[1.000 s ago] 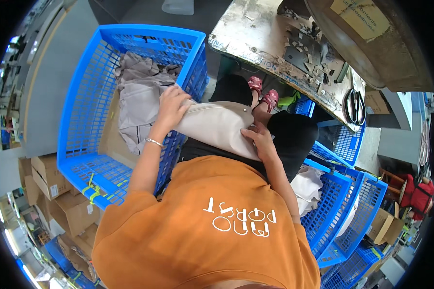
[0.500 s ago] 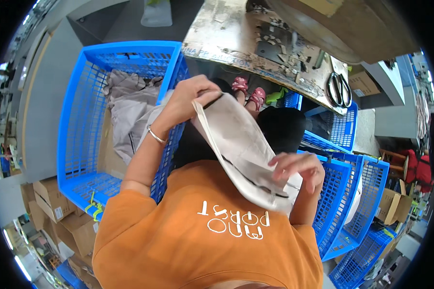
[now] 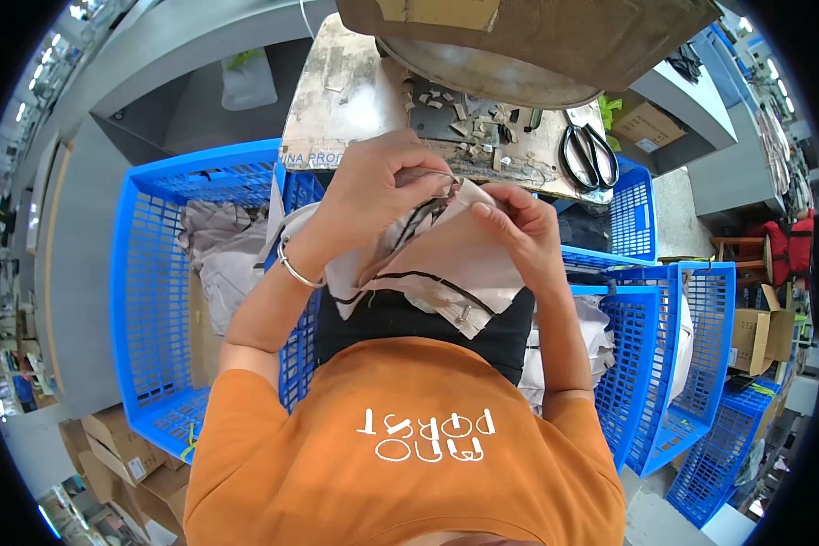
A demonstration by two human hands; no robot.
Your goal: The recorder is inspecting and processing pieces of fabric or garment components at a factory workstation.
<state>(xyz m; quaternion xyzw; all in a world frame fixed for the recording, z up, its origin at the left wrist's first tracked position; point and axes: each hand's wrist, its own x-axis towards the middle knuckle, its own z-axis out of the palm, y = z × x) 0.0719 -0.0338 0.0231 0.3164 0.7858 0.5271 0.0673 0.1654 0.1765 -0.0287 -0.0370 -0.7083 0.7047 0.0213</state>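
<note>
A light grey-beige fabric piece (image 3: 473, 250) with black trim strips hangs over my lap, its upper edge raised towards the work table. My left hand (image 3: 378, 187) pinches that edge near a folded part where black trim shows. Close beside it, my right hand (image 3: 523, 227) grips the same edge between thumb and fingers. The fingertips of the two hands are a short distance apart. Folds hide part of the piece's underside.
A worn work table (image 3: 337, 100) ahead carries fabric scraps (image 3: 478, 123) and black-handled scissors (image 3: 590, 156). A brown-covered object (image 3: 555, 41) overhangs it. At left, a blue crate (image 3: 124, 300) holds grey fabric (image 3: 232, 268); more blue crates (image 3: 635, 364) stand at right.
My right hand, which was apart with fingers loose, now grips the fabric's edge beside my left hand. The fabric has moved up and forward towards the table, and its lower part hangs down.
</note>
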